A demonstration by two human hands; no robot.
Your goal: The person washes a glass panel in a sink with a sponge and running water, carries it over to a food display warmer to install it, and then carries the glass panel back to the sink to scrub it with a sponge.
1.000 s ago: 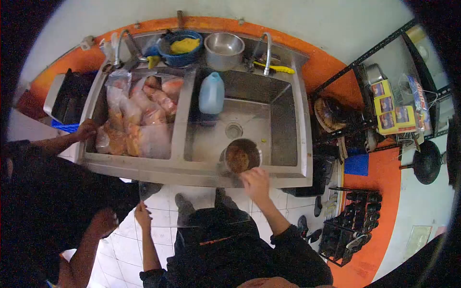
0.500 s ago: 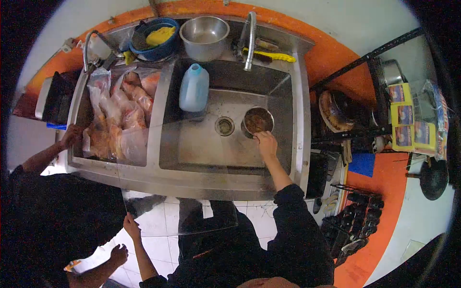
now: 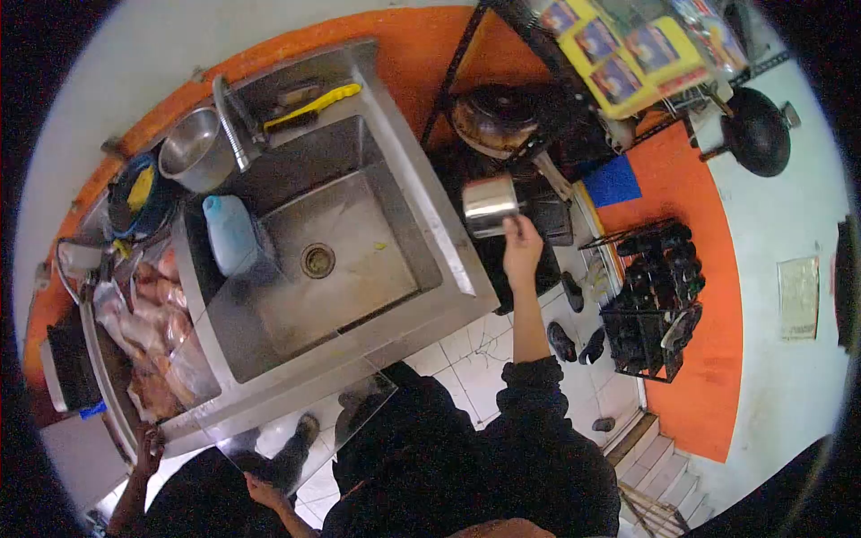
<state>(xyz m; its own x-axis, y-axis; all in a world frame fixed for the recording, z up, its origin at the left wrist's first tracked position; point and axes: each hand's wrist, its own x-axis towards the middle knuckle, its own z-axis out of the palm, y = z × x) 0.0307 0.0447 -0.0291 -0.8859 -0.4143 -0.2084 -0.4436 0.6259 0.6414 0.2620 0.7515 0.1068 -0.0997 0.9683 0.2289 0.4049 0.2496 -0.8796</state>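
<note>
My right hand (image 3: 522,251) grips the handle of a small shiny metal pot (image 3: 490,206), tipped on its side beyond the right end of the steel sink (image 3: 448,269). Low in the view, my left hand (image 3: 265,491) is closed on the edge of a clear, see-through sheet (image 3: 363,403). That sheet extends across the front of the sink. A drain (image 3: 317,260) and a small yellowish-green scrap (image 3: 381,245) show in the basin. At the basin's left side stands a bluish plastic jug (image 3: 231,235).
Bagged meat (image 3: 148,323) fills the left basin. Another person's hand (image 3: 149,444) rests at its front corner. Behind are a metal bowl (image 3: 195,151), a blue tub (image 3: 134,197) and a yellow-handled brush (image 3: 314,106). A black rack (image 3: 650,296) stands right, below a hanging wok (image 3: 758,132).
My right hand has lifted the small pot out of the sink and carried it right, tipping it. The view has turned rightward. My left hand still holds the clear sheet.
</note>
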